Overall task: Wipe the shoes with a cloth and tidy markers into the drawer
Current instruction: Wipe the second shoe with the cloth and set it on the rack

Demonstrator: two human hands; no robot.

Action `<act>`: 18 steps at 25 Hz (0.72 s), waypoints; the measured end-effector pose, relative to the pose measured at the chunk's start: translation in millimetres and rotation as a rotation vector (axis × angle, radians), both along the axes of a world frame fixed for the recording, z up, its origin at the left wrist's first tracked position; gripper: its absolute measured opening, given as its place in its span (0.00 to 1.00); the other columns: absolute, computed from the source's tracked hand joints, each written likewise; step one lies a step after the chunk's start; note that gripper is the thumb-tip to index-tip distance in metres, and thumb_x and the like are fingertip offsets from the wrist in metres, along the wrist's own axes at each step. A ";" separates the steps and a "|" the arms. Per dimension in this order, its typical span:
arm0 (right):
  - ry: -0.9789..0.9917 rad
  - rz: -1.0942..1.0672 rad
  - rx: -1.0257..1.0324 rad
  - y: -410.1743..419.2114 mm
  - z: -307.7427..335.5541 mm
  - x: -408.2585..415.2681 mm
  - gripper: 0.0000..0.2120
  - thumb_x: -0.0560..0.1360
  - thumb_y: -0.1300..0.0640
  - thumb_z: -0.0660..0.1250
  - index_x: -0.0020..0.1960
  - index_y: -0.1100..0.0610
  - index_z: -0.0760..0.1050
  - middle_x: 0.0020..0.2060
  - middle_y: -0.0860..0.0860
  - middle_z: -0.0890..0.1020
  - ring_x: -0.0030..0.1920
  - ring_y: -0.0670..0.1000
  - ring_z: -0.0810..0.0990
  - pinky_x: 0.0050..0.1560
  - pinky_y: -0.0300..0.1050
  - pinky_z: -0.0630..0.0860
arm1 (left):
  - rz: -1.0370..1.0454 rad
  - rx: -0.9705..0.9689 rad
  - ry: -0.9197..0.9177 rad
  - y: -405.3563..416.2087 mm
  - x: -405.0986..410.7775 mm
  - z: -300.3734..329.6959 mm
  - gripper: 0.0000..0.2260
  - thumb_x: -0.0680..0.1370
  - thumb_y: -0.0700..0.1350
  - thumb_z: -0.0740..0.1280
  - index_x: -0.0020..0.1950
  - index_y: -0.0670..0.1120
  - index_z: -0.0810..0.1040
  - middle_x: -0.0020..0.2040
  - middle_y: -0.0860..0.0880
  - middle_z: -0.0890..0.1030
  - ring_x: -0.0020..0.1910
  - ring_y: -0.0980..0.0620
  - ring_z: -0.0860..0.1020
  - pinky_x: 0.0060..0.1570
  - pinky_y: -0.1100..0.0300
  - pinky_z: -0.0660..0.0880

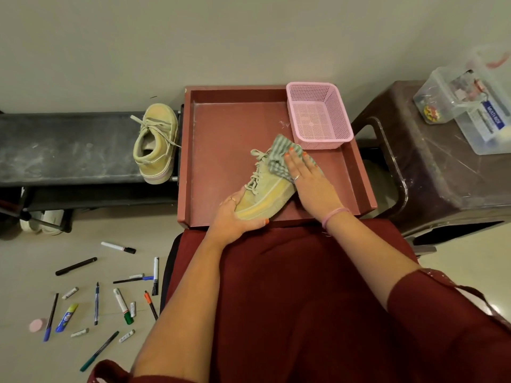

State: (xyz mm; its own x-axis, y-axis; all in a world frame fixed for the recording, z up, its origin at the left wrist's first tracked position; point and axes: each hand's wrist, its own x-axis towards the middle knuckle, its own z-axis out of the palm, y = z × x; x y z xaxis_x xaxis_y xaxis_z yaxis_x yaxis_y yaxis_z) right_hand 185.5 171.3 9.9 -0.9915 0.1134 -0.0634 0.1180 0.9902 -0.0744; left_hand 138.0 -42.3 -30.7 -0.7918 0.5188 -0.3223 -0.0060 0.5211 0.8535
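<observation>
Shoe point(265, 193) toe up-right, left grip point(237, 217) clasping heel, flat right grip point(305, 175) pressing cloth point(279, 158)

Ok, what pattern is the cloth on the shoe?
Grey-green and white stripes on the cloth, seen in the head view.

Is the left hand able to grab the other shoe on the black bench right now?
Probably not yet. The left hand is busy gripping the heel of the shoe in the drawer. The other shoe sits uncovered on the black bench, just left of the drawer, so letting go should free the way.
</observation>
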 end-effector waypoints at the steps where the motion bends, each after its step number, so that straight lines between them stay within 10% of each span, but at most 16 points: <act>1: 0.012 -0.083 -0.054 -6.6 -1.5 -1.6 0.33 0.77 0.71 0.51 0.78 0.59 0.42 0.78 0.56 0.44 0.77 0.59 0.46 0.77 0.50 0.48 | 0.002 -0.003 -0.001 0.0 -0.1 -0.1 0.48 0.64 0.53 0.80 0.77 0.49 0.59 0.65 0.59 0.65 0.64 0.63 0.63 0.59 0.74 0.59; 7: -0.001 0.186 -0.119 -61.2 -25.8 54.4 0.37 0.72 0.72 0.53 0.78 0.55 0.48 0.78 0.52 0.52 0.77 0.63 0.46 0.74 0.52 0.59 | 0.000 0.092 0.030 1.0 1.6 2.2 0.32 0.62 0.45 0.82 0.62 0.59 0.74 0.55 0.61 0.77 0.53 0.61 0.77 0.45 0.80 0.68; 10: 0.037 0.223 0.018 -24.5 -21.5 49.1 0.31 0.75 0.69 0.49 0.77 0.58 0.52 0.77 0.54 0.57 0.76 0.62 0.53 0.71 0.53 0.66 | -0.017 0.060 -0.003 -0.5 1.7 5.7 0.43 0.62 0.47 0.82 0.74 0.51 0.66 0.62 0.59 0.70 0.59 0.63 0.70 0.46 0.85 0.63; 15: 0.052 -0.147 -0.145 -26.2 -9.9 21.4 0.35 0.76 0.68 0.57 0.78 0.57 0.44 0.78 0.53 0.46 0.77 0.59 0.44 0.75 0.50 0.57 | -0.010 0.045 -0.018 0.6 0.0 6.2 0.45 0.64 0.48 0.81 0.76 0.50 0.62 0.63 0.61 0.68 0.60 0.67 0.67 0.45 0.88 0.59; 18: 0.010 -0.069 -0.176 -78.6 -18.7 34.9 0.32 0.77 0.68 0.50 0.78 0.56 0.46 0.78 0.52 0.47 0.77 0.61 0.41 0.76 0.54 0.50 | 0.008 0.067 0.014 -0.5 1.7 5.3 0.31 0.63 0.40 0.81 0.59 0.58 0.72 0.48 0.67 0.78 0.46 0.78 0.74 0.41 0.85 0.65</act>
